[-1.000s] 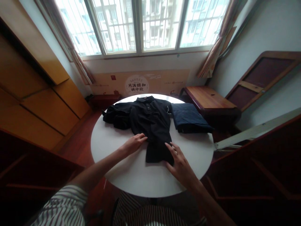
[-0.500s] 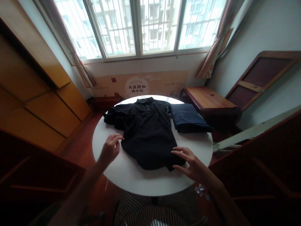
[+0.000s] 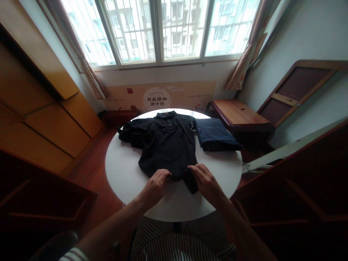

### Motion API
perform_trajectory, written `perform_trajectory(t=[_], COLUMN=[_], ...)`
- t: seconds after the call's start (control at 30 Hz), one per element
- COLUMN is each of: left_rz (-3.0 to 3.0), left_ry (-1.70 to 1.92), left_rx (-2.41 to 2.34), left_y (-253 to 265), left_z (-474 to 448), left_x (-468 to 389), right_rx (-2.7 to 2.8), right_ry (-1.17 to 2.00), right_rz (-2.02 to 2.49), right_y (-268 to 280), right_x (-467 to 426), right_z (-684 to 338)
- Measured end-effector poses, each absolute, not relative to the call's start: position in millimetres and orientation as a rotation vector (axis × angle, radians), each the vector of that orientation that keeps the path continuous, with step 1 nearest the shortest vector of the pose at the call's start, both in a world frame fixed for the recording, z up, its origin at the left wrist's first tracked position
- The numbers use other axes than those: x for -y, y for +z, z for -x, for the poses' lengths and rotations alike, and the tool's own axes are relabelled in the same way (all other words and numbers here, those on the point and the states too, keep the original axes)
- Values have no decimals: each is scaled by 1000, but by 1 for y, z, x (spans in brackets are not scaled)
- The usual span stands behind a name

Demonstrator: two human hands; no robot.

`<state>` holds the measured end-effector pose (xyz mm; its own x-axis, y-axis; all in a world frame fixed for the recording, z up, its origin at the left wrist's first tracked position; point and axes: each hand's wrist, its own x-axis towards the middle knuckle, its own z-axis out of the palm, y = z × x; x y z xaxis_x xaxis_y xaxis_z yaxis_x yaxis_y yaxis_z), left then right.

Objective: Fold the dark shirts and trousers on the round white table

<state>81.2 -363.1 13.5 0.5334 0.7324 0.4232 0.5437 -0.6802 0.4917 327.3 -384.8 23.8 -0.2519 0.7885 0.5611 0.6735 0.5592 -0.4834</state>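
A black polo shirt (image 3: 170, 145) lies front up on the round white table (image 3: 122, 174), its collar toward the window. My left hand (image 3: 156, 186) pinches the bottom hem near its middle. With closed fingers my right hand (image 3: 205, 179) grips the same hem farther right, and a flap of black cloth hangs down between the two hands, beside the right one. The hem is slightly raised off the table there. Dark bunched cloth (image 3: 133, 132) sits at the shirt's left, perhaps its sleeve or another garment; I cannot tell which.
Folded navy cloth (image 3: 217, 135) lies at the table's right, close to the shirt. A low wooden table (image 3: 241, 112) stands behind it at the right. Dark wooden panels (image 3: 293, 203) flank both sides near me. A barred window (image 3: 157, 32) spans the back.
My left hand has moved right from the shirt's left side to its bottom hem. My right hand has moved slightly left and closed on the hem, which is now drawn up and gathered.
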Motion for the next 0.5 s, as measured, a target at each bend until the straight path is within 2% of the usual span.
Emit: perform_trajectory(t=[0.2, 0.4, 0.5], left_rz=[-2261, -2646, -2724], left_ry=[1189, 980, 873], left_rx=[-1270, -1022, -1080], left_y=[40, 57, 60], left_z=[-58, -19, -2], left_x=[339, 328, 325], right_rx=[2240, 2037, 1998], right_ry=[298, 158, 156], right_rz=[1213, 1410, 1440], right_y=[28, 29, 35], right_x=[370, 362, 357], right_z=[-316, -343, -369])
